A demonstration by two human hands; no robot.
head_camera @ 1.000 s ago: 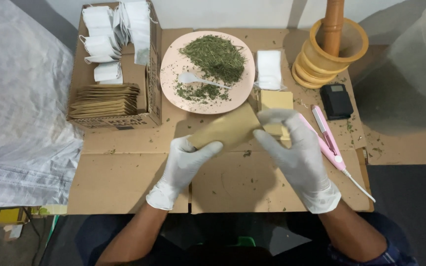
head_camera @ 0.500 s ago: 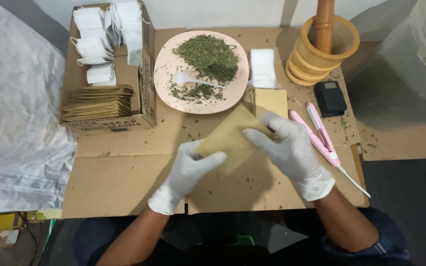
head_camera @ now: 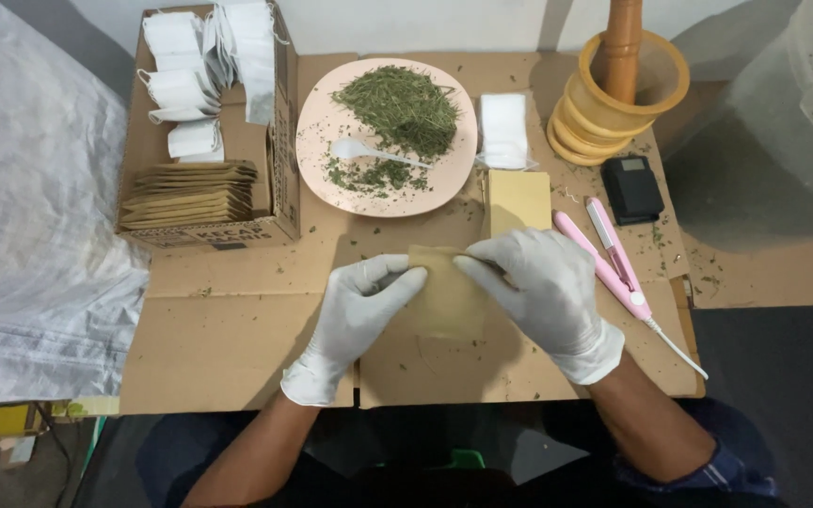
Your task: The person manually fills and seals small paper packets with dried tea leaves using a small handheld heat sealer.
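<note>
Now the pouch (head_camera: 444, 296) hangs upright, turned from flat a moment ago; my left hand (head_camera: 355, 310) and right hand (head_camera: 543, 292) pinch its top corners, ready for opening.

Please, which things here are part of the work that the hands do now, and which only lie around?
In use: brown paper pouch, held at its top edge by left hand and right hand.

Lying about: pink plate of dried herbs, white spoon, pink sealer, wooden mortar, black scale, cardboard box.
</note>
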